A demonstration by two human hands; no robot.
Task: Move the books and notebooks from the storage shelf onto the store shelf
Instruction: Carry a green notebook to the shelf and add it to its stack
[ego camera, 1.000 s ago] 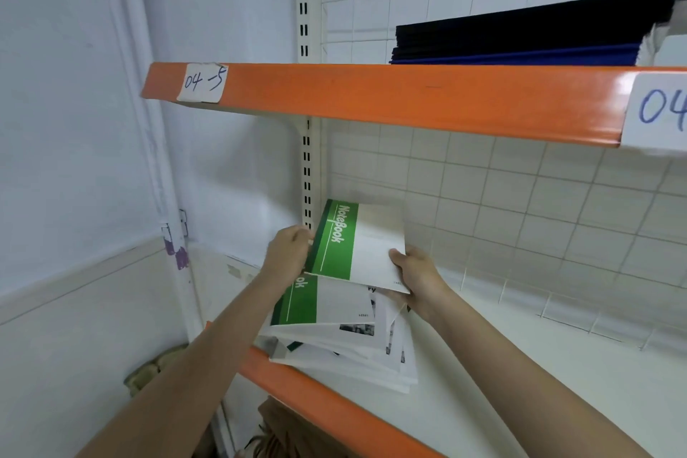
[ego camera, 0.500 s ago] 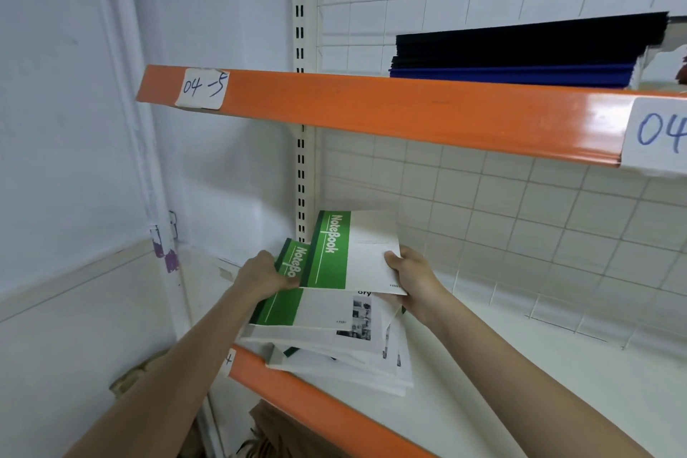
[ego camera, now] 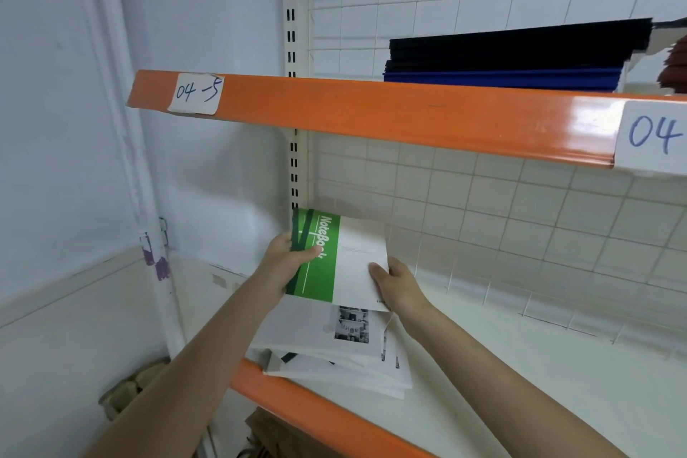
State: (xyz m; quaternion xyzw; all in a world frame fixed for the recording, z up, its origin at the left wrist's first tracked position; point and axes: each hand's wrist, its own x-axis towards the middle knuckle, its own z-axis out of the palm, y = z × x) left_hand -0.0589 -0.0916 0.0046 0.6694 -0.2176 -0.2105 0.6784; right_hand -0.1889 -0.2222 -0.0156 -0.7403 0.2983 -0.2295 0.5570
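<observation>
Change: second green notebook now gathered under the top notebook (ego camera: 345,257); pickup proceeding
Grip: left hand (ego camera: 286,260) and right hand (ego camera: 396,284) both grasping it

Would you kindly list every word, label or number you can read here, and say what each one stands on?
"04 -5": handwritten paper label on the orange upper shelf edge, left end.
"04": handwritten paper label at the same edge's right end, cut off by the frame.
"NoteBook": white lettering on the green band of the notebook held in both hands.
Small print on the notebook cover and on the white stack beneath: too small to read.
</observation>
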